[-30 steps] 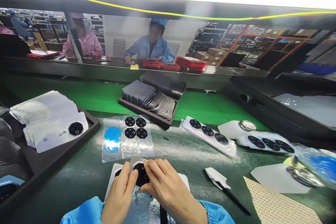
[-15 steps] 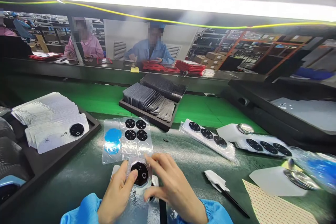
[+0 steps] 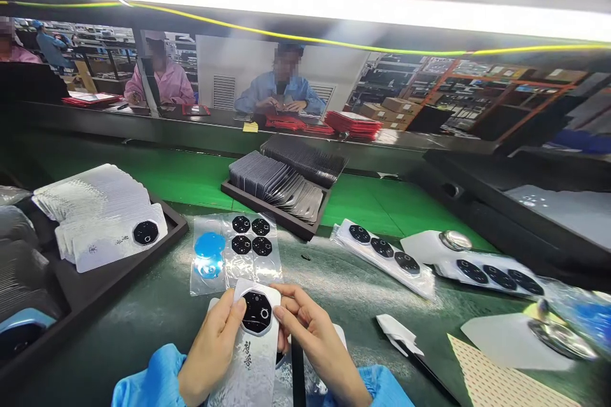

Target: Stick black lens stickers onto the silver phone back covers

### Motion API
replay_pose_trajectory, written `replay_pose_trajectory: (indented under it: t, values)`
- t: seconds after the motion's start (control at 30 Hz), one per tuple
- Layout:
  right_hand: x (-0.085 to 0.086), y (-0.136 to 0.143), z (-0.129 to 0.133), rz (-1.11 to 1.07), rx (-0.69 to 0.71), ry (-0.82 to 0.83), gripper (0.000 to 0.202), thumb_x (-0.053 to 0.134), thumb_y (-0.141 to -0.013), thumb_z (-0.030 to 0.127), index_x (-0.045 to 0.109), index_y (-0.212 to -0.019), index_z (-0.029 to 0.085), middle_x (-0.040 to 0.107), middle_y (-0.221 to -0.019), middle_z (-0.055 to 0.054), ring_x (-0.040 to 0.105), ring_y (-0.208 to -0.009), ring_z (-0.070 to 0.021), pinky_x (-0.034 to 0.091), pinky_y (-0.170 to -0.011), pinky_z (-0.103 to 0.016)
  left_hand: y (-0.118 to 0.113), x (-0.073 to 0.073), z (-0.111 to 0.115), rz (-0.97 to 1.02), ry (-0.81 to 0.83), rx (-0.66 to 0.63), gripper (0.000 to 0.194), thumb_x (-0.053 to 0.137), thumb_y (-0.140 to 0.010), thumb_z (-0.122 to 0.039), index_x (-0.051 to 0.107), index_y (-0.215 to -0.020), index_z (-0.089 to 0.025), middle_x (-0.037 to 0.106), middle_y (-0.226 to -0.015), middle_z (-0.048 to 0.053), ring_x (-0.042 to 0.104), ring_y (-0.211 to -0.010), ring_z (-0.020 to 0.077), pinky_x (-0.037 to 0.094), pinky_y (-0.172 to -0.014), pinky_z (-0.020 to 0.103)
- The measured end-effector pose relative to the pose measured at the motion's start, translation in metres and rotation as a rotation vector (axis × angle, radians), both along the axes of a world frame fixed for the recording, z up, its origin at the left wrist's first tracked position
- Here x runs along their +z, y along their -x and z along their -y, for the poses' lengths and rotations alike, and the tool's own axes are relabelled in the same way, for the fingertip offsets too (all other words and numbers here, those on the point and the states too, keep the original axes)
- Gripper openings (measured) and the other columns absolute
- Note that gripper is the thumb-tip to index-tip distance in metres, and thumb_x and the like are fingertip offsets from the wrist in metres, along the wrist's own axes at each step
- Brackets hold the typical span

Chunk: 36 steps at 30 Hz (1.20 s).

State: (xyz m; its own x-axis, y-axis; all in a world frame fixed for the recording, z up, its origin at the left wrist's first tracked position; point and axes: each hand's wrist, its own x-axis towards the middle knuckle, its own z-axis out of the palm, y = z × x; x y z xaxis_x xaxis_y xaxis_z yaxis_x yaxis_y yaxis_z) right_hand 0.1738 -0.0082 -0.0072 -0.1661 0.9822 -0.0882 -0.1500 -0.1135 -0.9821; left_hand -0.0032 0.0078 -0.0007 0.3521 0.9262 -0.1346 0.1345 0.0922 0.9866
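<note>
My left hand grips the left edge of a silver-white phone back cover, its thumb by the black octagonal camera lens plate at the cover's top. Dark lettering runs down the cover below that plate. On the opposite edge, the fingers of my right hand are closed around the upper right side, thumb in front. Beneath the held cover lie more pale covers and a black strip, partly hidden by my hands. Just beyond is a clear sheet bearing black lens plates and blue round films.
Fanned back covers fill a dark tray at left. A rack of dark panels stands ahead. Bagged lens plates, a black-handled tool with white cloth and metal-topped bottles lie right. Co-workers sit across.
My right hand, fingers spread beside the cover before, has closed on its right edge. The cover now shows more plainly. The whole view has shifted slightly.
</note>
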Motion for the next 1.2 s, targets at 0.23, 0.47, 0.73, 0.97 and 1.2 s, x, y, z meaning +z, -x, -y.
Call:
replay_pose_trajectory:
  t: [0.23, 0.47, 0.73, 0.97, 1.2]
  values:
    - [0.004, 0.001, 0.003, 0.031, -0.045, -0.044, 0.038, 0.058, -0.089, 0.049, 0.051, -0.108, 0.017, 0.053, -0.063, 0.006, 0.055, -0.049, -0.0094, 0.046, -0.05, -0.022, -0.003, 0.007, 0.001, 0.063, 0.138, -0.033, 0.042, 0.06, -0.086, -0.048, 0.053, -0.116, -0.019, 0.065, -0.105, 0.005, 0.057, -0.103, 0.0241, 0.043, -0.088, 0.033]
    - [0.002, 0.004, 0.007, 0.06, -0.03, -0.106, 0.031, 0.053, -0.093, 0.046, 0.048, -0.108, 0.019, 0.057, -0.071, 0.004, 0.056, -0.052, -0.0087, 0.046, -0.052, -0.022, -0.007, 0.013, -0.002, 0.285, 0.213, -0.104, 0.05, 0.074, -0.074, -0.035, 0.054, -0.117, -0.018, 0.066, -0.11, 0.006, 0.058, -0.106, 0.025, 0.041, -0.094, 0.036]
    - [0.005, 0.003, 0.005, -0.05, -0.016, -0.054, 0.032, 0.056, -0.091, 0.046, 0.047, -0.104, 0.018, 0.056, -0.065, 0.005, 0.055, -0.047, -0.0085, 0.047, -0.049, -0.022, -0.005, 0.012, -0.002, 0.405, 0.322, -0.185, 0.054, 0.071, -0.077, -0.037, 0.05, -0.121, -0.015, 0.069, -0.082, 0.007, 0.063, -0.077, 0.0215, 0.046, -0.071, 0.033]
    - [0.005, 0.004, 0.002, -0.157, 0.007, 0.033, 0.041, 0.063, -0.085, 0.05, 0.047, -0.106, 0.018, 0.058, -0.067, 0.004, 0.055, -0.045, -0.009, 0.049, -0.047, -0.022, -0.003, 0.016, -0.004, 0.374, 0.358, -0.203, 0.055, 0.07, -0.078, -0.041, 0.05, -0.122, -0.014, 0.069, -0.081, 0.007, 0.064, -0.077, 0.0214, 0.045, -0.07, 0.032]
    - [0.002, 0.005, 0.005, -0.164, 0.023, 0.099, 0.046, 0.074, -0.074, 0.049, 0.055, -0.101, 0.017, 0.056, -0.072, 0.003, 0.051, -0.051, -0.0084, 0.043, -0.043, -0.019, 0.003, 0.025, -0.002, 0.298, 0.23, -0.303, 0.049, 0.064, -0.085, -0.037, 0.047, -0.129, -0.021, 0.062, -0.114, 0.007, 0.057, -0.106, 0.0225, 0.043, -0.09, 0.034]
